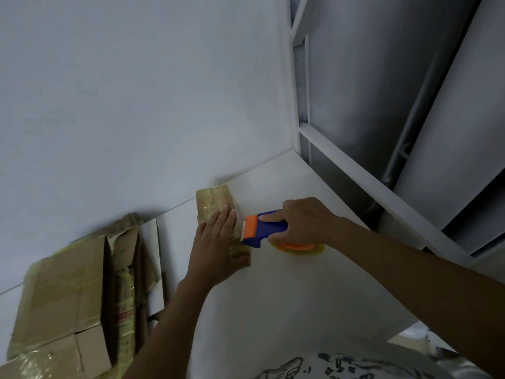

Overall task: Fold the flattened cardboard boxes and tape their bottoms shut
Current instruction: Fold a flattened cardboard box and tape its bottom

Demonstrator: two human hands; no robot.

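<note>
Cardboard box (211,203) under flat left grip (216,242), right grip (300,222) tight round tape dispenser (262,228), taped boxes (62,296) alongside.

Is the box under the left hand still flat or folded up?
Folded up: the small box shows a raised side above the table, its taped top face closed under the flat left hand.

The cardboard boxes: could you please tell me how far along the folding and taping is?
Done: the boxes piled at the left look folded and taped. In hand: the left hand presses flat on a small box on the table while the right hand holds the tape dispenser at its edge. Left: finishing this strip; I cannot tell whether any flat boxes remain.
</note>
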